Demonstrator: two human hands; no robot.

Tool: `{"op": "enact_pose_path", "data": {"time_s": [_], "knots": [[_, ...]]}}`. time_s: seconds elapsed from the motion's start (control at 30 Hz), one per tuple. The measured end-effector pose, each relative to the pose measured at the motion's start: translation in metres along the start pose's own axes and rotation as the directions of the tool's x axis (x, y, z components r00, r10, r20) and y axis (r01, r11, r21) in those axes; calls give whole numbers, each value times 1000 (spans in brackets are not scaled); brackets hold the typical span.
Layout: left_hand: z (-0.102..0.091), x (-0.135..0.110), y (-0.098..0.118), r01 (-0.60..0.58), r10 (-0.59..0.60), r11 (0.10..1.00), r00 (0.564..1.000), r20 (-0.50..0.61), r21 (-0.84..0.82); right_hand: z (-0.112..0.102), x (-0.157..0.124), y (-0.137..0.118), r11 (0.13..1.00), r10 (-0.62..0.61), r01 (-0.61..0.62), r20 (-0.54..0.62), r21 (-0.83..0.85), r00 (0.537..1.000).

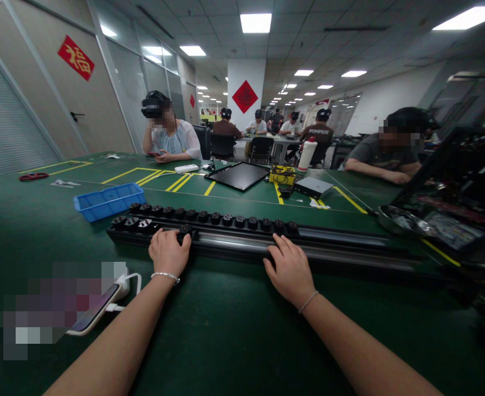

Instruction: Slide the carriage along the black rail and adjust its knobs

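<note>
A long black power-track rail lies crosswise in front of me. My left hand is closed at its left part, with the thumb and fingers about a small black socket-like block. Further right, my right hand rests its spread fingertips on the rail and holds nothing. Behind runs a second rail, with a row of several black blocks along it. Left of my left hand, a few more blocks sit at the rail's end, some with pale shiny faces. My left fingertips are partly hidden.
A blue bin stands behind the rail's left end; a phone with a cable lies near my left forearm. Beyond are a black panel, a yellow box and a grey box. A metal bowl stands right. Two people sit across.
</note>
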State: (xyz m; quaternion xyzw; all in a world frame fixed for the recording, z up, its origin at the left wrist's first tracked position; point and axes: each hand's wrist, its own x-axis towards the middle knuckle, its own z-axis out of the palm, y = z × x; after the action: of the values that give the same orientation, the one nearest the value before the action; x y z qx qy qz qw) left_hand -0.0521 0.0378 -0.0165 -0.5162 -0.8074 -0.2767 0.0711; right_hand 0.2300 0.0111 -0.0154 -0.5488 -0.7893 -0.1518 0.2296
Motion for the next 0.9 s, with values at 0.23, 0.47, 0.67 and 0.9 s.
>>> {"op": "enact_pose_path", "data": {"time_s": [0.23, 0.47, 0.67, 0.9], "knots": [[0, 0, -1, -6, 6, 1000, 1000, -3, 1, 1, -1, 1, 1000, 2, -2, 1, 1, 1000], [0, 1, -2, -23, 23, 1000, 1000, -7, 16, 1, 0, 0, 1000, 4, -4, 6, -3, 1000], [1, 1, -3, -34, 34, 999, 999, -14, 33, -1, 0, 0, 1000, 8, -8, 12, -2, 1000], [0, 1, -2, -41, 41, 999, 999, -6, 32, 0, 0, 0, 1000, 1, -1, -6, -5, 1000]]}}
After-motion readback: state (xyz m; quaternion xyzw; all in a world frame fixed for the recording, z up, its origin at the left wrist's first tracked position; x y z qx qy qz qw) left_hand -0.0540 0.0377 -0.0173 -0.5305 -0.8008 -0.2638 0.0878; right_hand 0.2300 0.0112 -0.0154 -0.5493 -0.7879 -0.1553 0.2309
